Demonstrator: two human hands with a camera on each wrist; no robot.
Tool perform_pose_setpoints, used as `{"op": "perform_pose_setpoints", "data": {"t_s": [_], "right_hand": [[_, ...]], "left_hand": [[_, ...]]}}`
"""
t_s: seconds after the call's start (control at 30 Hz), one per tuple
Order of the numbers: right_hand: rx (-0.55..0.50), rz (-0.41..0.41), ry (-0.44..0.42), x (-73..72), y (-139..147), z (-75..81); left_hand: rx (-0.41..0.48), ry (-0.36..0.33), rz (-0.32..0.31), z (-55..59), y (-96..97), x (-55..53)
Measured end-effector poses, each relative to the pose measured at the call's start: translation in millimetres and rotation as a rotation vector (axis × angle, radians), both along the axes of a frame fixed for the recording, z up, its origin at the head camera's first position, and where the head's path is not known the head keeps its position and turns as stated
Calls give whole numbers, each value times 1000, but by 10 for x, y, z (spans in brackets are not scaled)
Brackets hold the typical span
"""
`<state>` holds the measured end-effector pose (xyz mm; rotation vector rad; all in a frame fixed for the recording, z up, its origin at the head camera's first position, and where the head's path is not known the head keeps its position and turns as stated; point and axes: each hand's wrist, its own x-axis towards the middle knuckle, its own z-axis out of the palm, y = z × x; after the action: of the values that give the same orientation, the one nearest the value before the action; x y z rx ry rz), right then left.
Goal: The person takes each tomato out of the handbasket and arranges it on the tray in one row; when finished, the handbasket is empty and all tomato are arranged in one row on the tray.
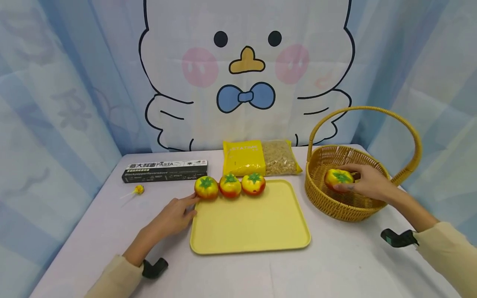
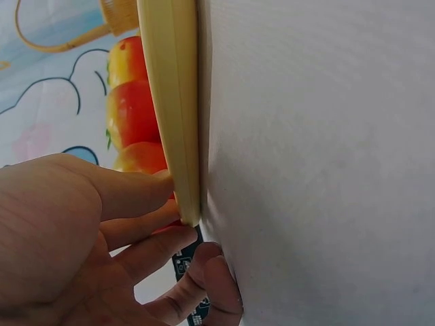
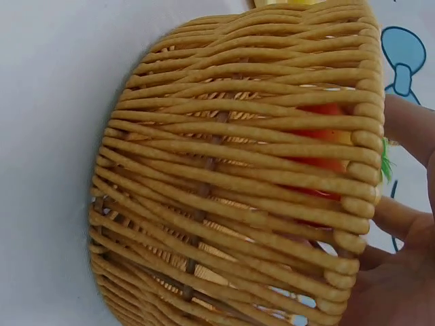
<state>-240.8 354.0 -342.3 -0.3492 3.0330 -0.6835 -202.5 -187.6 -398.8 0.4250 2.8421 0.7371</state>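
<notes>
A yellow-and-red tomato with a green leafy top sits within the wicker basket. My right hand reaches over the rim and grips it between thumb and fingers. Through the weave in the right wrist view, the red side of this tomato shows in part. Three similar tomatoes stand in a row along the back edge of a yellow tray. My left hand rests its fingertips on the tray's left rim, close to the leftmost tomato.
Behind the tray lies a yellow pasta bag with a clear section. A black pasta box and a small yellow lollipop are at the left. The basket's tall handle arches above my right hand. A printed curtain hangs behind the table.
</notes>
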Motion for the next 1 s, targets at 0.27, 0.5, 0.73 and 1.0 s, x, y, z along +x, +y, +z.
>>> {"op": "perform_pose_setpoints", "data": {"t_s": [0.27,0.5,0.73,1.0], "right_hand": [[-23,15,44,-3,-107,-18],[-26,0,56,18,-170,42],[-46,2,65,12,-287,122],[-57,3,70,11,-354,161]], "left_hand": [[15,12,-3,-13,-28,12],[16,-4,0,-11,-8,-2],[31,-4,1,0,-14,-17],[36,-11,-5,4,-24,-24]]}}
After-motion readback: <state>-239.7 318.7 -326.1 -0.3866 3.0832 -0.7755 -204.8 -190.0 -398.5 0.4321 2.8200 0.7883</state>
